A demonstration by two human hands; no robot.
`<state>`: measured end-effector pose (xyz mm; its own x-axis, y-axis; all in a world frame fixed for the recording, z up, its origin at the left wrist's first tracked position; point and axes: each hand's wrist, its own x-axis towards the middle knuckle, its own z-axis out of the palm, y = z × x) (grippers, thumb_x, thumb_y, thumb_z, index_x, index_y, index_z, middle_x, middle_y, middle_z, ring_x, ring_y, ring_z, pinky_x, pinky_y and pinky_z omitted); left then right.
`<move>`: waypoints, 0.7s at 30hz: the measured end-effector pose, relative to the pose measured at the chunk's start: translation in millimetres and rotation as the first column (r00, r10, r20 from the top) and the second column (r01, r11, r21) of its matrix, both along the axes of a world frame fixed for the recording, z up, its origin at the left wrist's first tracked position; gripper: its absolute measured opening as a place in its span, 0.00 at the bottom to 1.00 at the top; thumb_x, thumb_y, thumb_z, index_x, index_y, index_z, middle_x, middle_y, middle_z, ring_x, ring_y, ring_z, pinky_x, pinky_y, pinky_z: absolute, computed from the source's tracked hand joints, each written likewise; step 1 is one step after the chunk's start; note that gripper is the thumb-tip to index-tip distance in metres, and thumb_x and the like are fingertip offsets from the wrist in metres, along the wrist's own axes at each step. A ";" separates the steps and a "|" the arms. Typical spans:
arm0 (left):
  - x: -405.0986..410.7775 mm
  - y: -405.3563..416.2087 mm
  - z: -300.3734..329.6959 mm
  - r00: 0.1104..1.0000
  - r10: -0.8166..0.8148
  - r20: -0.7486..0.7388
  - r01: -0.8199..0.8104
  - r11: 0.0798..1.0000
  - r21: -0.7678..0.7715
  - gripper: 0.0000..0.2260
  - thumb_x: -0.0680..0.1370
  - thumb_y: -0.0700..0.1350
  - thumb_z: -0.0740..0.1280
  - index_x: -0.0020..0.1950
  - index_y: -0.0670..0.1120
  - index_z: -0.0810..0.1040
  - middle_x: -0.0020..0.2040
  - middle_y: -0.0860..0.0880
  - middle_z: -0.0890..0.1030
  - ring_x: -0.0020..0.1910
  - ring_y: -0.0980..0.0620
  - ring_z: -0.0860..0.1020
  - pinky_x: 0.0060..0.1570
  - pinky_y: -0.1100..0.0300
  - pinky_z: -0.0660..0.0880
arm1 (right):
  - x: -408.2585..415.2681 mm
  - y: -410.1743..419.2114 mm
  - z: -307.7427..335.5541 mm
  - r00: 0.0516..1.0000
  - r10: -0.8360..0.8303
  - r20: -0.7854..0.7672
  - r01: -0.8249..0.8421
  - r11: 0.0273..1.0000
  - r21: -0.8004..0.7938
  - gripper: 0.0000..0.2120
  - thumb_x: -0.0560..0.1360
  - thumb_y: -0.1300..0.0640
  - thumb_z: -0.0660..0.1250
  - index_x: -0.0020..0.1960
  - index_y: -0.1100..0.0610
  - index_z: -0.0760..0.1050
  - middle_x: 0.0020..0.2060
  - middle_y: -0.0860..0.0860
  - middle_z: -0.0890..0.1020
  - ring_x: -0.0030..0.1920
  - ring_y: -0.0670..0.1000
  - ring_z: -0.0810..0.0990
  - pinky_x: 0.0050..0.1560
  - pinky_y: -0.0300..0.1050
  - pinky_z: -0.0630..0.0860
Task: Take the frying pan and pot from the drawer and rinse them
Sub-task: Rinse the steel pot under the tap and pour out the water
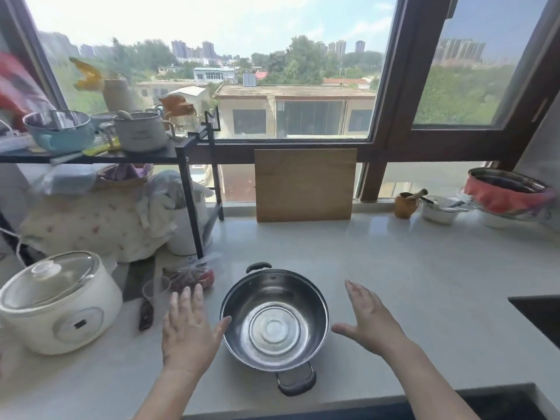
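**Pot on counter, both hands open beside it**

Pot (274, 321) sits upright on counter (409, 268), empty, steel, black handles front & back. L hand (188, 331) just left of it, fingers straight & spread, thumb tip at or near rim, can't tell if touching. R hand (368, 321) just right, flat, thumb out, clear gap to pot wall. Neither holds anything. No pan in view. Dark recess at right edge (538, 316), maybe sink, unsure.

Step, my read: pot is out, pick-up for rinse comes next. To do well: take the 2 handles, not the slick walls; lift level; keep clear of bag (191, 278) & cooker (57, 304) on left. Pan probably not fetched yet
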<state>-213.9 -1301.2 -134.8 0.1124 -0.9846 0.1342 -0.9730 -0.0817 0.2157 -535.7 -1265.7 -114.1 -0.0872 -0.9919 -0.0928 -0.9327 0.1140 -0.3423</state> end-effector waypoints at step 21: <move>27.9 -70.2 -93.3 0.816 -0.306 -0.491 0.491 0.814 0.310 0.56 0.56 0.56 0.78 0.74 0.65 0.46 0.70 0.70 0.54 0.69 0.69 0.57 0.68 0.71 0.58 | -33.4 -100.2 -94.8 0.904 0.261 0.338 -0.351 0.905 0.239 0.59 0.52 0.48 0.82 0.74 0.35 0.50 0.67 0.37 0.68 0.70 0.43 0.67 0.68 0.44 0.68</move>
